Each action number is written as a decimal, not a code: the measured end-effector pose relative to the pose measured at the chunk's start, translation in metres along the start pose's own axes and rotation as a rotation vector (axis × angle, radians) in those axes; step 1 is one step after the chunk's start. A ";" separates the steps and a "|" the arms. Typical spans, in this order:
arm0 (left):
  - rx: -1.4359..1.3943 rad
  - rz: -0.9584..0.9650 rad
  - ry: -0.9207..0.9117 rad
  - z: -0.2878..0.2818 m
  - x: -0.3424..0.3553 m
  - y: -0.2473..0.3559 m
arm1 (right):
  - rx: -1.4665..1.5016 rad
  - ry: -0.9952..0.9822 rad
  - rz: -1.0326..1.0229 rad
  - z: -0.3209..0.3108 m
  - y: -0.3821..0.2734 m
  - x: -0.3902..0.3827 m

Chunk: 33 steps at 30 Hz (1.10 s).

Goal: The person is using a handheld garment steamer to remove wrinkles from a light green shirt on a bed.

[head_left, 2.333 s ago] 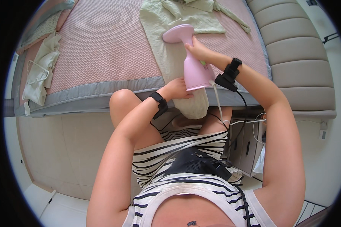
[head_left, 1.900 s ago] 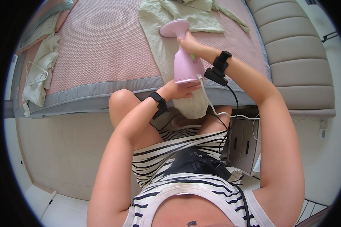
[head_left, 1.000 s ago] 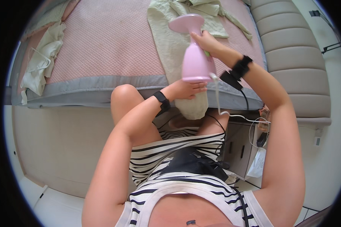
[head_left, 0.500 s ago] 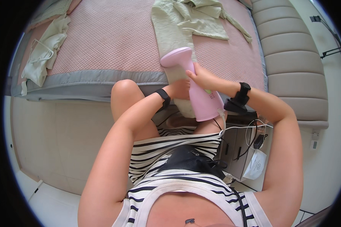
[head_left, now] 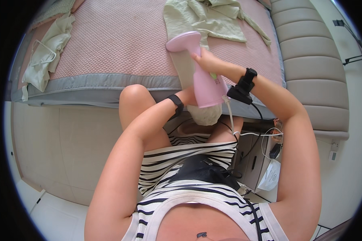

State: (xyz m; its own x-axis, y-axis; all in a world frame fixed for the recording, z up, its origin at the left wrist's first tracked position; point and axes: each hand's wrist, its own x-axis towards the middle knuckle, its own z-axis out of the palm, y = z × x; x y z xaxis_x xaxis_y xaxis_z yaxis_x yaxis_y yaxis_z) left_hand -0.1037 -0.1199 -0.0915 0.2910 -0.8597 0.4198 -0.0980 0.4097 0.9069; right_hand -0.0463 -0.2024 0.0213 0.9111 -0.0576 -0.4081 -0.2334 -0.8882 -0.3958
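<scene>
My right hand (head_left: 207, 61) is wrapped round the handle of a pink handheld garment steamer (head_left: 208, 89). The steamer's wide head points up and left, over a pale green long-sleeved shirt (head_left: 221, 26) spread on the bed. Part of the shirt runs toward me and drops over the bed's edge, its end bunched below the steamer. My left hand (head_left: 187, 96) is closed at this hanging part, just left of the steamer's base; the steamer hides most of its fingers. A white cord leaves the base of the steamer.
The bed (head_left: 116, 40) has a pink quilted cover and a grey border. A white cloth (head_left: 48, 60) with a white hanger lies at its left. A padded headboard (head_left: 313, 52) stands at the right. Beside my leg are a nightstand (head_left: 251, 156), cords and a white pouch (head_left: 269, 175).
My right hand has moved the steamer up and slightly left, away from me. More of the shirt's hanging end shows below it. My left hand has stayed almost in place.
</scene>
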 end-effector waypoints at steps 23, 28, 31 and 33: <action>1.186 0.341 -0.198 -0.006 -0.004 -0.021 | 0.049 0.128 0.054 -0.015 -0.038 0.078; 1.168 0.342 -0.173 -0.003 -0.002 -0.022 | 0.089 0.073 0.066 -0.021 -0.042 0.082; 1.193 0.345 -0.162 -0.004 -0.003 -0.025 | 0.073 0.066 0.117 -0.022 -0.053 0.082; 1.174 0.337 -0.157 -0.004 -0.003 -0.024 | 0.042 0.148 0.074 -0.020 -0.053 0.084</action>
State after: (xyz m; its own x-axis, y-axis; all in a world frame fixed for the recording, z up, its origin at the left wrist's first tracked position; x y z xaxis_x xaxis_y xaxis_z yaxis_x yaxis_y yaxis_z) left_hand -0.0981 -0.1257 -0.1147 -0.0243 -0.8248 0.5649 -0.9658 0.1653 0.1998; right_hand 0.0497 -0.1691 0.0244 0.9303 -0.1918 -0.3127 -0.3131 -0.8593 -0.4043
